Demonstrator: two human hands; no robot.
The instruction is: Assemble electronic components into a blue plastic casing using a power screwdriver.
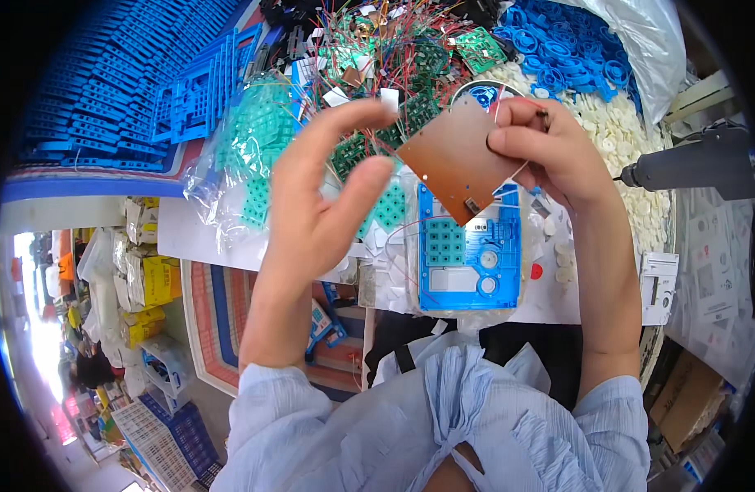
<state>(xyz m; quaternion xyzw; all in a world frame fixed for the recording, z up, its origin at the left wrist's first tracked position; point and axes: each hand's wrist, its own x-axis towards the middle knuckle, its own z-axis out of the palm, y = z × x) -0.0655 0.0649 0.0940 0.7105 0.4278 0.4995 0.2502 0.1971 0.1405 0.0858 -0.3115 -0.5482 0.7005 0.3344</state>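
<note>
Pinched at its right corner, a brown circuit board [455, 160] is held up in my right hand [549, 148], tilted over the bench. Red wires trail beside my right fingers. To the board's left, my left hand [324, 189] hangs in the air with thumb and fingers apart, holding nothing. Under the board lies a blue plastic casing [508, 275], its upper part partly hidden by the board. A teal rubber keypad [443, 242] sits in the casing's left half, and round openings show at its lower right.
Green circuit boards with red wires [426, 61] heap up at the back. Stacked blue frames [90, 90] fill the far left, beside bagged teal keypads [258, 131]. Blue rings [566, 49] and cream pieces [611, 135] pile at the right, near a dark electric screwdriver [697, 161].
</note>
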